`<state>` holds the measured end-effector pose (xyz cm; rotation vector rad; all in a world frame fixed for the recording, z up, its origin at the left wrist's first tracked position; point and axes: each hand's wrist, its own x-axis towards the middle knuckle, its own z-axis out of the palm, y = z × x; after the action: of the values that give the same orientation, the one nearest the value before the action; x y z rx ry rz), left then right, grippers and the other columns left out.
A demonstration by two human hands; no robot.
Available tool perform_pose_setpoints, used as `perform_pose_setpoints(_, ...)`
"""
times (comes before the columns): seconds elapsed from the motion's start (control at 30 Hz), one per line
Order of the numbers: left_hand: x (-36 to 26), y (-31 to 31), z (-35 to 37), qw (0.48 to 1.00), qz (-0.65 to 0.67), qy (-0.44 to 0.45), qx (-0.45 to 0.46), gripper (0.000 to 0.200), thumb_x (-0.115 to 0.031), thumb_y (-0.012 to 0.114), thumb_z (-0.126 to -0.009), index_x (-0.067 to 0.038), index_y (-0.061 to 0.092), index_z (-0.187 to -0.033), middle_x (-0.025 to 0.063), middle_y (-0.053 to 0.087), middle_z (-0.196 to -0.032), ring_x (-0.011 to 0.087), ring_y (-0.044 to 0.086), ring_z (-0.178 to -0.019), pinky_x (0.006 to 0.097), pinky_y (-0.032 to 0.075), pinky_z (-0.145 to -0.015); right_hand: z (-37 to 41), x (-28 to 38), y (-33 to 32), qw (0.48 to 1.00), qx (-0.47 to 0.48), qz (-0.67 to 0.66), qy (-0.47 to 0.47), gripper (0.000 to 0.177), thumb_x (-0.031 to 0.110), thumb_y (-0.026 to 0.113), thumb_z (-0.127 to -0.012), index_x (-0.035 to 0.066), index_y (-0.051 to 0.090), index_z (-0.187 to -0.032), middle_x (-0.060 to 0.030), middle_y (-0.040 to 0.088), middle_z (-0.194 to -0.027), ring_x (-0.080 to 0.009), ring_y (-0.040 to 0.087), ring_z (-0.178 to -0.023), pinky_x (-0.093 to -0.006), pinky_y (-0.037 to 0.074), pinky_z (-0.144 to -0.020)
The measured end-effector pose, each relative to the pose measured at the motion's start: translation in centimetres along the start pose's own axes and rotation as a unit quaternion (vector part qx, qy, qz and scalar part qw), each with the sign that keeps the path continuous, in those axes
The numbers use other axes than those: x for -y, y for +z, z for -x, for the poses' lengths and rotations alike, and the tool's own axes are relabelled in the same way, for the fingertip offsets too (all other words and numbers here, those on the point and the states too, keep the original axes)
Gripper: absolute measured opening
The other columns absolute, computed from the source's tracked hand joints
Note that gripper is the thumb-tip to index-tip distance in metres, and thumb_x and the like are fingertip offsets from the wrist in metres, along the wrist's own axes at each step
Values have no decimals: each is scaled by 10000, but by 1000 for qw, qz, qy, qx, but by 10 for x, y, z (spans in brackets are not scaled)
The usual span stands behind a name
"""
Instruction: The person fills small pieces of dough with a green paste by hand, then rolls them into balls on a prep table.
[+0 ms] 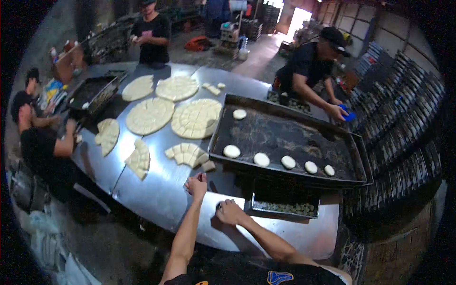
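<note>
My left hand [196,185] is closed just above the metal table [156,199], near small cut dough pieces [208,166]. Whatever is in its fingers is too small to make out. My right hand [231,212] has its fingers curled over the table, left of a small tray [285,214] of greenish balls. Its fingers hide whatever it may hold. Behind both hands, a fan of cut dough wedges [186,154] lies on the metal. A large dark baking tray [285,137] carries several flat round dough pieces [261,159], most in a row along its near side.
Scored dough discs [149,115] and more dough wedges [138,159] cover the table's middle and left. Co-workers stand left [42,142], at the back [154,35] and right [308,66]. Stacked dark trays [399,109] rise along the right side.
</note>
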<state>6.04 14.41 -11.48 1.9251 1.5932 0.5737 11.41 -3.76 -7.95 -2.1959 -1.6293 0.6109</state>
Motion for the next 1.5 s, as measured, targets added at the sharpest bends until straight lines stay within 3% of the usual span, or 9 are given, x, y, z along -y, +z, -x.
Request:
perform_pose_setpoints(0.17, -54, 59, -25, 995, 35, -86, -38, 543, -530, 620, -760, -112, 594, -1105, 223, 560, -1107, 452, 489, -1086, 541, 388, -934, 71, -25, -51, 989, 28, -144, 5, 353, 245, 705, -798, 18, 644, -1061, -199, 603, -989, -319, 583, -943, -420, 494, -841)
perform_pose_setpoints(0.3, -26, 107, -41, 955, 220, 141, -142, 469, -213, 624, -802, 28, 503, -1186, 223, 549, -1069, 358, 558, -881, 441, 455, -803, 149, -39, -156, 968, -121, -207, 77, 335, 185, 736, -806, 30, 640, -1088, -93, 639, -1023, -174, 612, -949, -313, 519, -819)
perform_pose_setpoints(0.37, -13, 102, -28, 811, 580, 65, -23, 307, -174, 659, -851, -18, 492, -1056, 54, 498, -865, 149, 499, -807, 288, 457, -754, 187, -81, -202, 911, -270, -278, 140, 304, 182, 730, -791, 19, 657, -1037, -88, 655, -994, -188, 625, -909, -323, 511, -806)
perform_pose_setpoints(0.4, -27, 61, -6, 581, 809, -74, 54, 278, -40, 648, -839, -39, 468, -1051, 31, 483, -818, 116, 495, -814, 254, 440, -754, 206, -101, -229, 890, -355, -249, 138, 277, 131, 714, -793, 15, 653, -1037, -78, 656, -979, -174, 627, -876, -305, 510, -787)
perform_pose_setpoints(0.43, -18, 52, 11, 807, 590, 37, -4, 331, 47, 635, -821, -40, 453, -1084, 44, 506, -869, 132, 514, -854, 263, 464, -766, 223, -127, -254, 870, -422, -211, 141, 264, 109, 705, -799, 4, 649, -1035, -75, 665, -975, -157, 623, -881, -299, 503, -795)
perform_pose_setpoints(0.5, -3, 17, 30, 928, 366, 67, -32, 344, 20, 624, -841, -7, 441, -1131, 88, 537, -994, 177, 538, -878, 295, 480, -773, 242, -170, -298, 815, -531, -157, 168, 247, 102, 704, -792, -3, 655, -1009, -90, 678, -970, -151, 629, -889, -306, 503, -792)
perform_pose_setpoints(0.83, 51, -91, 101, 905, 420, -55, 45, 384, -95, 552, -925, -25, 405, -1274, 139, 518, -1218, 229, 552, -1022, 331, 470, -832, 243, -332, -367, 863, -218, 109, 442, 246, 197, 707, -754, 7, 706, -910, -198, 689, -853, -310, 674, -792, -386, 509, -722)
perform_pose_setpoints(1.33, 25, -129, 115, 839, 535, -53, 83, 386, -125, 570, -930, -93, 409, -1279, 100, 466, -1235, 211, 498, -1059, 349, 426, -901, 154, -273, -338, 920, -129, 108, 354, 494, 495, 753, -674, 48, 727, -883, -186, 687, -951, -347, 657, -885, -430, 516, -799)
perform_pose_setpoints(1.5, 4, -118, 110, 794, 587, -39, 153, 395, -125, 580, -924, -90, 409, -1278, 100, 467, -1210, 210, 491, -1062, 337, 427, -905, 93, -231, -301, 961, -177, 73, 201, 627, 541, 709, -719, 114, 640, -1173, -174, 659, -1071, -356, 617, -980, -430, 481, -892)
